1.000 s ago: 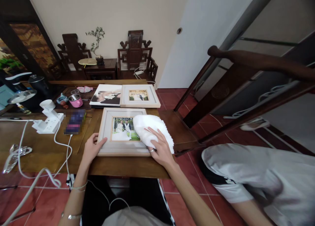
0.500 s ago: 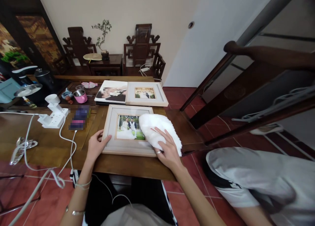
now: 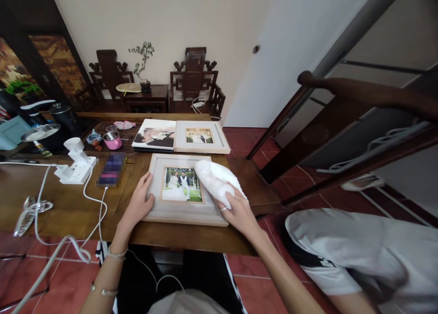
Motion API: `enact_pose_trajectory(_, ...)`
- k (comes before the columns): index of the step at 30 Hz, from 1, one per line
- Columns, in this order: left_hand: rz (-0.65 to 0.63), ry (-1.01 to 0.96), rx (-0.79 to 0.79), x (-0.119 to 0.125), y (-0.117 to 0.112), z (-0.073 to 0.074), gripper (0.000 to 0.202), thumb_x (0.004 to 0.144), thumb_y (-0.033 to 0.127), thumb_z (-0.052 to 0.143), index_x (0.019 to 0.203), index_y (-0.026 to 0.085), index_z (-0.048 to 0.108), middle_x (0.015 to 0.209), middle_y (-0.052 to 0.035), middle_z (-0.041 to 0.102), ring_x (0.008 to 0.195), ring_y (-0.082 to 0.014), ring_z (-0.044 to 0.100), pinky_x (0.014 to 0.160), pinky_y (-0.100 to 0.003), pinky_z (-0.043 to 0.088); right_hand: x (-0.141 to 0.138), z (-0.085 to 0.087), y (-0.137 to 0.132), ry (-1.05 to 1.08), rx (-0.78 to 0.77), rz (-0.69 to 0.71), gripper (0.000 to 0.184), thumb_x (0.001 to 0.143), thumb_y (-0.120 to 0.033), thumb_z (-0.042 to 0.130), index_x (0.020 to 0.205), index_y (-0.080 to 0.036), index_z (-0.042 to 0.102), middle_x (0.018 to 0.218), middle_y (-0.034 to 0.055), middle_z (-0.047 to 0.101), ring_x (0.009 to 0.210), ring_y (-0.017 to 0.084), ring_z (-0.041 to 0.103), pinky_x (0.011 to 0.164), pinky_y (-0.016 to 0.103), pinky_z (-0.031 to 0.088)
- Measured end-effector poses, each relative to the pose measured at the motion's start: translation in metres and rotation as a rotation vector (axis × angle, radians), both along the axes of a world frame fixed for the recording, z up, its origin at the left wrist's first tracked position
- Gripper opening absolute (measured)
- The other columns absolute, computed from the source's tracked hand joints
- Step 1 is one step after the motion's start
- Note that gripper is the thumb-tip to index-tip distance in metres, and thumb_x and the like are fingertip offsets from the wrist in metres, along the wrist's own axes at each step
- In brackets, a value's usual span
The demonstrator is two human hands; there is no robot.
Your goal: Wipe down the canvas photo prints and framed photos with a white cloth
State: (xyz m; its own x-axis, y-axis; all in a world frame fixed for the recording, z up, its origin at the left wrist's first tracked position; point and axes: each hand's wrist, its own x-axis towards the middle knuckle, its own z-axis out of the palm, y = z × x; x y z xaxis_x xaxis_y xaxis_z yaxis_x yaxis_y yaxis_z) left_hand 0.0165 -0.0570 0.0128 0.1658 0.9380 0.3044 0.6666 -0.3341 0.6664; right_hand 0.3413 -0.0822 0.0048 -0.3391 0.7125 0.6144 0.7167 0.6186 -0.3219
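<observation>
A light wooden picture frame [image 3: 185,214] lies face up near the table's front edge, with a photo [image 3: 181,184] of two people on a lawn. My left hand [image 3: 138,200] holds its left edge, fingers along the side and thumb near the border. On the right, my right hand [image 3: 236,206] grips a fluffy white cloth [image 3: 219,179], bunched under the fingers. That cloth covers the right part of the frame and hangs past its edge.
Behind lie a second framed photo [image 3: 201,148] and a photo album [image 3: 155,133]. To the left are a power strip [image 3: 77,170], white cables, a phone [image 3: 112,169] and a pink mug [image 3: 112,140]. A wooden chair [image 3: 318,127] and a person's clothed leg [image 3: 342,245] are at right.
My right hand has closed more tightly, bunching the cloth into a fold. My left hand has shifted up along the frame's left edge. The view has tilted slightly upward.
</observation>
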Motion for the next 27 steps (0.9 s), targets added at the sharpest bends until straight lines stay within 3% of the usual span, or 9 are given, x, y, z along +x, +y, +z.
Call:
enact_pose_trajectory(3, -0.043, 0.017, -0.022, 0.000, 0.010, -0.003, 0.065, 0.076, 0.012, 0.043, 0.140, 0.015, 0.042, 0.146, -0.0135, 0.040, 0.137, -0.0271, 0.035, 0.116, -0.046, 0.023, 0.000, 0.010, 0.024, -0.040, -0.022, -0.010, 0.035, 0.069, 0.001, 0.045, 0.091, -0.022, 0.058, 0.128, 0.0127, 0.060, 0.130, 0.029, 0.045, 0.104, 0.052, 0.041)
enact_pose_trajectory(7, -0.026, 0.031, 0.039, 0.000, 0.011, -0.008, 0.053, 0.085, 0.017, 0.041, 0.137, 0.014, 0.046, 0.145, -0.0154, 0.041, 0.136, -0.0263, 0.036, 0.114, -0.047, 0.026, -0.011, 0.012, 0.057, -0.132, -0.051, 0.020, 0.051, 0.060, 0.008, 0.041, 0.100, -0.017, 0.060, 0.139, 0.0149, 0.050, 0.138, 0.030, 0.032, 0.110, 0.059, 0.029)
enact_pose_trajectory(11, -0.044, 0.030, 0.036, 0.002, 0.007, -0.015, 0.047, 0.091, 0.018, 0.037, 0.137, 0.019, 0.047, 0.151, -0.0137, 0.035, 0.141, -0.0253, 0.029, 0.115, -0.050, 0.023, -0.025, 0.006, 0.071, -0.202, -0.098, 0.024, 0.059, 0.058, 0.010, 0.040, 0.107, -0.016, 0.062, 0.135, 0.0169, 0.055, 0.136, 0.032, 0.036, 0.108, 0.066, 0.023)
enact_pose_trajectory(15, -0.080, 0.011, 0.014, 0.003, 0.005, -0.018, 0.049, 0.093, 0.017, 0.034, 0.142, 0.019, 0.040, 0.155, -0.0114, 0.028, 0.145, -0.0227, 0.020, 0.117, -0.046, 0.019, -0.031, 0.006, 0.057, -0.244, -0.135, 0.013, 0.061, 0.057, 0.010, 0.041, 0.108, -0.016, 0.063, 0.136, 0.0176, 0.054, 0.133, 0.035, 0.039, 0.106, 0.069, 0.020)
enact_pose_trajectory(23, -0.061, 0.043, -0.008, 0.007, 0.004, -0.015, 0.056, 0.093, 0.016, 0.031, 0.149, 0.014, 0.024, 0.159, -0.0134, 0.014, 0.146, -0.0222, 0.015, 0.119, -0.041, 0.015, -0.033, 0.012, -0.010, -0.270, -0.169, 0.030, 0.062, 0.058, 0.008, 0.041, 0.110, -0.018, 0.063, 0.137, 0.0160, 0.053, 0.134, 0.033, 0.038, 0.109, 0.066, 0.022)
enact_pose_trajectory(27, 0.001, 0.045, -0.027, 0.006, 0.005, -0.021, 0.058, 0.094, 0.019, 0.032, 0.150, 0.008, 0.018, 0.157, -0.0187, 0.014, 0.146, -0.0265, 0.012, 0.119, -0.045, 0.014, -0.026, 0.009, -0.002, -0.194, -0.165, -0.015, 0.058, 0.059, 0.006, 0.040, 0.109, -0.016, 0.061, 0.138, 0.0169, 0.051, 0.136, 0.030, 0.036, 0.110, 0.061, 0.025)
